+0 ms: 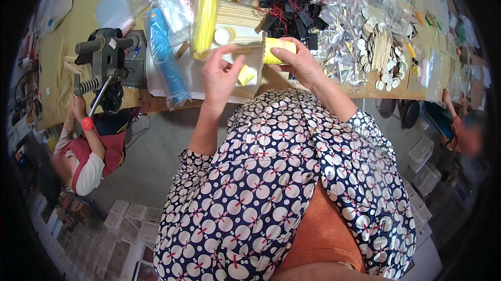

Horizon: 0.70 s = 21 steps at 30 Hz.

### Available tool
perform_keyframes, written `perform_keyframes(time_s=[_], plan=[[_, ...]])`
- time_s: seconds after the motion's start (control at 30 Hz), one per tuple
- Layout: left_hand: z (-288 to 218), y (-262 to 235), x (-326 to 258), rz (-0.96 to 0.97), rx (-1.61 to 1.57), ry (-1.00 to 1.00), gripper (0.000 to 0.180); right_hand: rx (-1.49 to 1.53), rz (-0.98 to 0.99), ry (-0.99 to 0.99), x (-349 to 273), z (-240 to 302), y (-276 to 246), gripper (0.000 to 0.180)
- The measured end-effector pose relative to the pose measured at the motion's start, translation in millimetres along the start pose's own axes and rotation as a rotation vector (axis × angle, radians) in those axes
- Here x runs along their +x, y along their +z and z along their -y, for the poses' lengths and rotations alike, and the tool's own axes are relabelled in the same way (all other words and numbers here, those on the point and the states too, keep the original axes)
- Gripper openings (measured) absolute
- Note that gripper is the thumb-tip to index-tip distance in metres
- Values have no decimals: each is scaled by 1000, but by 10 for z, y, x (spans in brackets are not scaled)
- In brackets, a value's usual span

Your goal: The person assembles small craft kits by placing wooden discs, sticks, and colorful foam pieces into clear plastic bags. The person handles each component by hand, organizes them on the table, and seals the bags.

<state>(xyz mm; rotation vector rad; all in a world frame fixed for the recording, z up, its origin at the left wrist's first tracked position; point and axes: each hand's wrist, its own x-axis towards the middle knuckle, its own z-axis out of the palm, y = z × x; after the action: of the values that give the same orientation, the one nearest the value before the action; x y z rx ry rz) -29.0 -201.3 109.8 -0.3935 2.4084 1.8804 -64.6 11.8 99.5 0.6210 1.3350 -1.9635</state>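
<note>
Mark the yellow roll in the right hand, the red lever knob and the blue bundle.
Yellow roll (272,51): head view, on its curved side.
Red lever knob (87,123): head view, on its middle.
Blue bundle (165,55): head view, around mid-length.

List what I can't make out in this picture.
Head view: some fingertips of the right grip, hidden behind the yellow cylinder.
Head view: the finer outline of the left grip, its fingers blurred.
Head view: the top end of the long yellow bundle, cut off by the upper edge.
Head view: the surface beneath the black parts with red wires, hidden by the pile itself.
</note>
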Motion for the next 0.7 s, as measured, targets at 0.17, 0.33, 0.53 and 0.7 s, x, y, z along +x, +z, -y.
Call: perform_keyframes(time_s=[0.17,0.33,0.53,0.7], plan=[[109,138,-88,245,-188,-92,9,-89,47,-24,-28,-8,105,46],[165,215,-80,124,-149,-29,6,-204,2,-34,-52,-15,71,44],[196,104,-1,-69,-185,-38,4,-5,-96,-12,-63,56,30,45],[-102,58,87,-202,228,179,16,23,-34,-35,-43,9,-5,45]])
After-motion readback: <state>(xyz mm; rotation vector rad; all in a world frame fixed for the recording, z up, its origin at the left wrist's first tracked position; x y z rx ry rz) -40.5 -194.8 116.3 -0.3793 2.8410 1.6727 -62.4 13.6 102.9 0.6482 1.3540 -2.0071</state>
